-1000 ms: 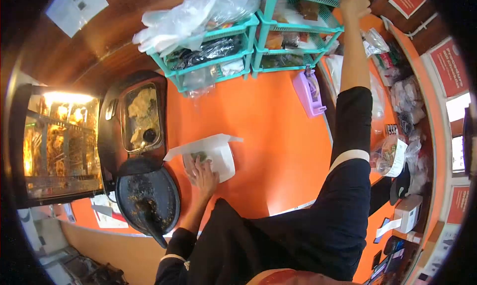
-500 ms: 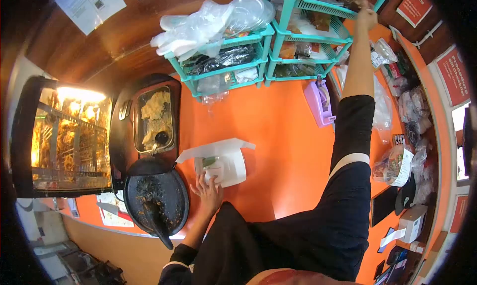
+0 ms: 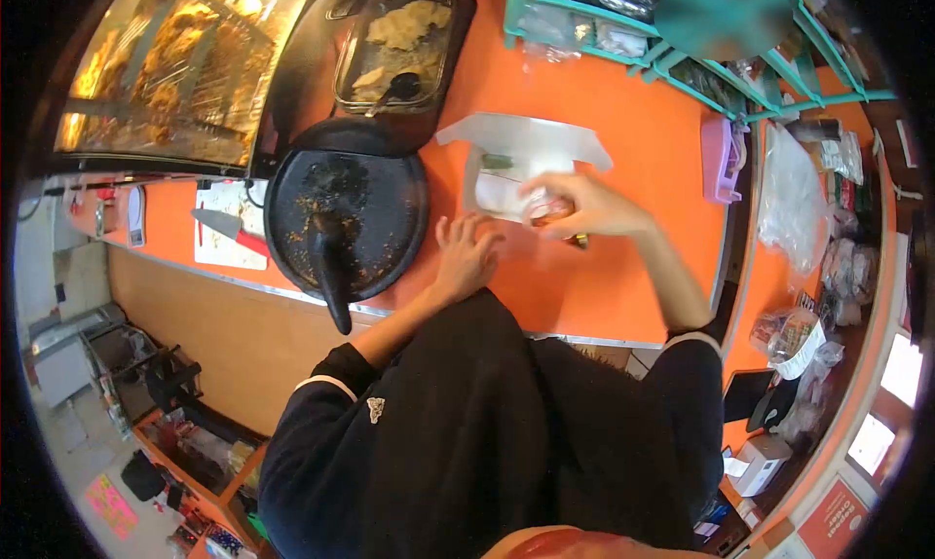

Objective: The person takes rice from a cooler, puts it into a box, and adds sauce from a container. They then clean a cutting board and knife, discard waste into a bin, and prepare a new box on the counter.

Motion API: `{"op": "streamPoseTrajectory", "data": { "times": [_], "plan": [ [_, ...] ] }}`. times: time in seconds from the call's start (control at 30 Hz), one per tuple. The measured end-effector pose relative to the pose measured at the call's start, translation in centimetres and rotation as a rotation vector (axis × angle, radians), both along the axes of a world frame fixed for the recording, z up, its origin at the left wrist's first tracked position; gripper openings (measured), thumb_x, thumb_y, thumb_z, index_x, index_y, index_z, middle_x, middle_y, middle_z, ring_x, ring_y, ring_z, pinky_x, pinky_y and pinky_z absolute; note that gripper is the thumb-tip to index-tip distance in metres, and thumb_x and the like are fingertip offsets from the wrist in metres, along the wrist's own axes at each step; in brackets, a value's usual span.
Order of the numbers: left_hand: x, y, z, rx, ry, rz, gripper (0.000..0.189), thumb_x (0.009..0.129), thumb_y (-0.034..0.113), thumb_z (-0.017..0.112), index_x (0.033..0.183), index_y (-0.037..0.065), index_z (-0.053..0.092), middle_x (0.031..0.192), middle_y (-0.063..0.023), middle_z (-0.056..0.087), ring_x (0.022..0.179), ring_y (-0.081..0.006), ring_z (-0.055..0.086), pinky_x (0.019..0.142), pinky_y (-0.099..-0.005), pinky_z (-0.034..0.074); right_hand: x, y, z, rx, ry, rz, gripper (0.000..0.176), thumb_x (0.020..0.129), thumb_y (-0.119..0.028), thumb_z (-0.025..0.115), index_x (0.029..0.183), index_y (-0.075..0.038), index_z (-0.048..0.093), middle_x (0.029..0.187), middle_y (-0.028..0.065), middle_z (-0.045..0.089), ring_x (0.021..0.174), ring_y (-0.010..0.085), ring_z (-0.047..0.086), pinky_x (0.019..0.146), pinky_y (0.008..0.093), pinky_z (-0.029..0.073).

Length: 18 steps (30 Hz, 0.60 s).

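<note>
Our left hand [image 3: 469, 259], open and holding nothing, is by the white box [image 3: 499, 195]; our right hand [image 3: 594, 208] has its grip closed around a blurred reddish packet [image 3: 547, 208] at the box's near right corner. Looks light, soft, perhaps slippery: edges pinch best! Box walls seem flimsy; we'd steady them low.

Warm glare from cabinet [image 3: 170, 87], fisheye-warped edges
</note>
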State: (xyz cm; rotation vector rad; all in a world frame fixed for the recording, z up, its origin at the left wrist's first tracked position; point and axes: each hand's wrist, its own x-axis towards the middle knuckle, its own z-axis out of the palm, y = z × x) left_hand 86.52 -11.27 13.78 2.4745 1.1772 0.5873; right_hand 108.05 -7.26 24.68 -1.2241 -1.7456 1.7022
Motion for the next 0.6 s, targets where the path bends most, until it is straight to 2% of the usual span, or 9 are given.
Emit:
{"op": "streamPoseTrajectory", "data": {
  "times": [0.07, 0.13, 0.2, 0.23, 0.3, 0.33, 0.47, 0.53, 0.6],
  "plan": [
    [-1.8, -0.1, -0.4, 0.011, -0.091, -0.119, 0.024, 0.059, 0.011, 0.055, 0.083, 0.012, 0.050, 0.099, -0.0110, 0.043, 0.096, -0.0263, 0.039, 0.079, -0.0492, 0.025, -3.0, 0.7, -5.1, -0.145, -0.166, -0.247, 0.019, 0.064, -0.011, 0.062, 0.077, -0.003, 0.050, 0.081, 0.0025, 0.052, 0.067, 0.0138, 0.048, 0.059, 0.0272, 0.039],
    [-3.6, -0.6, -1.6, 0.008, -0.089, -0.202, 0.026, 0.058, 0.016, 0.059, 0.083, 0.014, 0.049, 0.097, -0.0064, 0.045, 0.093, -0.0251, 0.041, 0.079, -0.0460, 0.029, -5.5, 2.4, -7.7, 0.747, -0.558, -0.489, 0.015, 0.064, -0.015, 0.061, 0.067, -0.005, 0.050, 0.072, 0.0059, 0.052, 0.062, 0.0205, 0.048, 0.056, 0.0321, 0.038],
    [-6.0, 0.0, -0.3, 0.035, -0.206, -0.332, 0.021, 0.061, 0.016, 0.056, 0.081, 0.013, 0.049, 0.090, -0.0043, 0.046, 0.087, -0.0226, 0.043, 0.076, -0.0407, 0.032, -7.1, 3.9, -11.3, 1.058, -0.739, -0.525, 0.012, 0.066, -0.015, 0.057, 0.067, -0.005, 0.051, 0.069, 0.0066, 0.049, 0.066, 0.0258, 0.046, 0.060, 0.0365, 0.037],
    [-6.9, 0.3, -0.1, 0.010, -0.229, -0.386, 0.020, 0.062, 0.016, 0.055, 0.081, 0.014, 0.049, 0.088, -0.0030, 0.046, 0.084, -0.0215, 0.044, 0.074, -0.0386, 0.033, -7.3, 4.1, -13.8, 0.891, -0.832, -0.498, 0.013, 0.066, -0.018, 0.056, 0.070, -0.005, 0.052, 0.073, 0.0072, 0.051, 0.073, 0.0265, 0.047, 0.065, 0.0376, 0.036],
    [-9.6, 0.6, 1.2, -0.012, -0.275, -0.447, 0.019, 0.064, 0.016, 0.054, 0.082, 0.015, 0.048, 0.085, -0.0010, 0.047, 0.081, -0.0190, 0.045, 0.072, -0.0353, 0.034, -7.7, 4.2, -16.2, 0.587, -0.658, -0.536, 0.021, 0.065, -0.012, 0.058, 0.084, -0.003, 0.055, 0.083, 0.0125, 0.053, 0.082, 0.0270, 0.049, 0.073, 0.0352, 0.039],
    [-11.1, 0.8, 2.2, -0.005, -0.301, -0.453, 0.019, 0.065, 0.015, 0.054, 0.083, 0.015, 0.048, 0.084, -0.0003, 0.046, 0.080, -0.0177, 0.045, 0.071, -0.0341, 0.034, -8.2, 3.9, -15.0, 0.528, -0.636, -0.571, 0.024, 0.064, -0.010, 0.059, 0.087, -0.002, 0.055, 0.085, 0.0136, 0.053, 0.083, 0.0273, 0.050, 0.074, 0.0337, 0.039],
    [-17.9, 1.9, 3.0, -0.014, -0.336, -0.453, 0.019, 0.065, 0.012, 0.055, 0.084, 0.015, 0.050, 0.083, 0.0009, 0.048, 0.075, -0.0155, 0.048, 0.067, -0.0282, 0.037, -11.4, 2.9, -13.7, 0.634, -0.824, -0.691, 0.027, 0.066, -0.013, 0.055, 0.091, -0.006, 0.053, 0.091, 0.0109, 0.054, 0.084, 0.0290, 0.048, 0.073, 0.0365, 0.040],
    [-21.0, 2.5, 3.1, -0.056, -0.515, -0.349, 0.017, 0.066, 0.008, 0.056, 0.082, 0.014, 0.052, 0.079, -0.0006, 0.050, 0.071, -0.0169, 0.051, 0.063, -0.0282, 0.039, -12.4, 2.8, -15.1, 0.725, -1.045, -0.553, 0.026, 0.066, -0.014, 0.055, 0.091, -0.008, 0.052, 0.095, 0.0090, 0.052, 0.083, 0.0284, 0.048, 0.074, 0.0368, 0.040],
    [-24.2, 3.5, 4.2, -0.058, -0.552, -0.328, 0.011, 0.068, 0.007, 0.055, 0.079, 0.010, 0.053, 0.075, -0.0033, 0.052, 0.069, -0.0197, 0.053, 0.059, -0.0296, 0.041, -13.6, 3.0, -14.2, 0.724, -1.063, -0.562, 0.025, 0.067, -0.013, 0.053, 0.091, -0.010, 0.052, 0.099, 0.0084, 0.051, 0.083, 0.0282, 0.049, 0.076, 0.0366, 0.040]
  ]
}}
